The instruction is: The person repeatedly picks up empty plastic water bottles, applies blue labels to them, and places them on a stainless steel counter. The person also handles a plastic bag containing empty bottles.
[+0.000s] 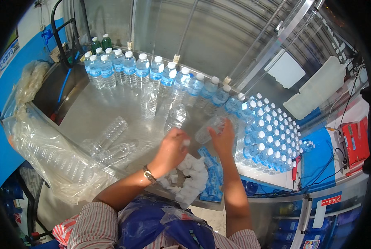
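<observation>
My left hand, with a watch on its wrist, pinches a small white bottle cap above the steel counter. To its right, my right hand has its thumb and fingers apart at a tilted clear plastic bottle; whether it grips the bottle cannot be told. An unlabelled clear bottle stands just beyond my left hand, and another unlabelled bottle stands farther left. Below my hands lie a heap of white caps and a pile of blue labels.
Labelled, capped water bottles line the counter's back edge. A dense block of capped bottles stands at right. Clear bottles lie at left beside a plastic bag of bottles. A steel basin and a red box flank the counter.
</observation>
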Demonstrator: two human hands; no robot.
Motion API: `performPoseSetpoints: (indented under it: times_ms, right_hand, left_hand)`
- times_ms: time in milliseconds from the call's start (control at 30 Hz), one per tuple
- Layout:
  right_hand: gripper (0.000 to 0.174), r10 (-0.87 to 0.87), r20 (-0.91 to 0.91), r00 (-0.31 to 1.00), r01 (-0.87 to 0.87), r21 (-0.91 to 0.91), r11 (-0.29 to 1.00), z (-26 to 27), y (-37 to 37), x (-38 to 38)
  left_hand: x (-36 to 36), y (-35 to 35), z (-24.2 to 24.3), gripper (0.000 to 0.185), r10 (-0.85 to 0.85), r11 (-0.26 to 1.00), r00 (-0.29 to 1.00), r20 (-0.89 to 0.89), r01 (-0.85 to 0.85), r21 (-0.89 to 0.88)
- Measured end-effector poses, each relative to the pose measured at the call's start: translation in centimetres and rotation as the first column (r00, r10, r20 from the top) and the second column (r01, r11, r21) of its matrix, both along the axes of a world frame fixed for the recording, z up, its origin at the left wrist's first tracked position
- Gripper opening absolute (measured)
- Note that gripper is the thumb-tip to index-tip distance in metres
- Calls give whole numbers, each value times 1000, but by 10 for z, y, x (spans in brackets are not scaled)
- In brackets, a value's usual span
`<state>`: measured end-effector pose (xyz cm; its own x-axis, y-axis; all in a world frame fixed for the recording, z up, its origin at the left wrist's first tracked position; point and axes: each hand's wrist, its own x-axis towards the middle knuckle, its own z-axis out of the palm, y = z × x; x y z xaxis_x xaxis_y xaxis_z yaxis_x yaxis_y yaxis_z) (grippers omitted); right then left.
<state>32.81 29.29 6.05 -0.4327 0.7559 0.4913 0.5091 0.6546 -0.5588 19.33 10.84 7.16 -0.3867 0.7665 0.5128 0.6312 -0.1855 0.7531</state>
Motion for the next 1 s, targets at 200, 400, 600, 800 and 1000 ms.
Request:
performPoseSetpoints:
  times_ms: [200, 400, 600, 800, 1000]
  right_hand:
    - [58, -133, -127, 983, 166, 301, 939, 15, -45, 3]
    - [19, 437, 166, 884, -367, -332, 869, -22, -124, 25]
    - [21, 581, 290, 761, -396, -502, 769, -54, -139, 42]
    - [31, 526, 426, 736, -388, -372, 843, -66, -157, 39]
    - [26, 509, 443, 738, -370, -365, 854, -73, -158, 34]
  left_hand:
    - [-56, 17, 54, 45, 223, 975, 920, -322, -205, 91]
    - [-75, 35, 55, 44, 52, 994, 836, -547, -96, -52]
    - [-73, 46, 34, 46, 74, 996, 830, -553, -89, 0]
    - [-78, 56, 3, 46, 121, 988, 881, -457, -64, 137]
    - [-71, 90, -6, 53, 223, 971, 650, -727, -84, 223]
